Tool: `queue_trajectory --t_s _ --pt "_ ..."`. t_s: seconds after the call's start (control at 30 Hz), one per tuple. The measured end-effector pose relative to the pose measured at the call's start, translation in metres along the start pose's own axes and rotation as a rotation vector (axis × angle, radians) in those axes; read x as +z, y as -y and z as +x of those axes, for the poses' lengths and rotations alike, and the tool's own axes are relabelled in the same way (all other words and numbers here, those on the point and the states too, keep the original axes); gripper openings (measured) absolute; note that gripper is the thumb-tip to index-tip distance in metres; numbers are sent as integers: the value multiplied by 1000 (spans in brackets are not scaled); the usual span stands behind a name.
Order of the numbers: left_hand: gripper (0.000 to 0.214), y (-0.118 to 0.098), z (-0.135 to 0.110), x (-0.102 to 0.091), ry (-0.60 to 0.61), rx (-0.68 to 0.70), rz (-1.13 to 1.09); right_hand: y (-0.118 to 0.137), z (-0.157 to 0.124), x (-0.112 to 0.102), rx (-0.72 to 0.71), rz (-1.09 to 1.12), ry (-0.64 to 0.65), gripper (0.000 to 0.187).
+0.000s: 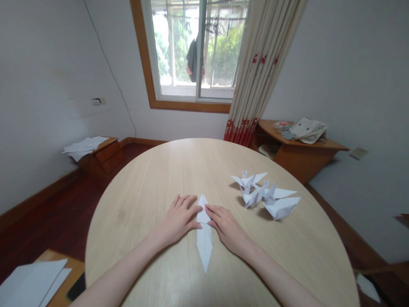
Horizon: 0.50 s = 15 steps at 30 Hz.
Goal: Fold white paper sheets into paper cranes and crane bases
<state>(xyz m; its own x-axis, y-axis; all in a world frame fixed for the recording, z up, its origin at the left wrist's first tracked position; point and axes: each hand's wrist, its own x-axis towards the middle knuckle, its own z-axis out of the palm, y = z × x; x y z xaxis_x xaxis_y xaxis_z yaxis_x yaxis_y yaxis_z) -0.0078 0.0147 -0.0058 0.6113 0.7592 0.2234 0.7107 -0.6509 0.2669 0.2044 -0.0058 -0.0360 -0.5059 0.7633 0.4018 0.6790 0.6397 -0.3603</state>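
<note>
A long, narrow strip of folded white paper [205,243] lies flat on the table, pointed at both ends, with a crease across its middle. My left hand [182,214] rests at its left edge, fingers spread, with the index fingertip and thumb touching the paper. From the other side, my right hand [226,224] has its fingers held together on the upper part, the thumb at the right edge. To the right of my hands stand several folded paper cranes [281,207], bunched close together.
The round wooden table [143,179] fills the middle. Loose white sheets [35,281] lie on a lower surface at the bottom left. A small cabinet [108,155] with papers stands at the left wall. A corner desk [306,145] holding a cloth bag stands behind on the right.
</note>
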Motion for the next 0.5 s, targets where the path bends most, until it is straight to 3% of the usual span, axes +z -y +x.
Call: queue_trajectory --t_s 0.27,0.4,0.5 --pt "28 9 1 6 -92 120 16 -3 0 3 23 77 -37 35" --pt "28 10 1 8 -104 123 1 -1 0 3 91 114 -75 36" --pt "30 10 2 9 -100 109 -38 1 0 2 175 90 -152 27"
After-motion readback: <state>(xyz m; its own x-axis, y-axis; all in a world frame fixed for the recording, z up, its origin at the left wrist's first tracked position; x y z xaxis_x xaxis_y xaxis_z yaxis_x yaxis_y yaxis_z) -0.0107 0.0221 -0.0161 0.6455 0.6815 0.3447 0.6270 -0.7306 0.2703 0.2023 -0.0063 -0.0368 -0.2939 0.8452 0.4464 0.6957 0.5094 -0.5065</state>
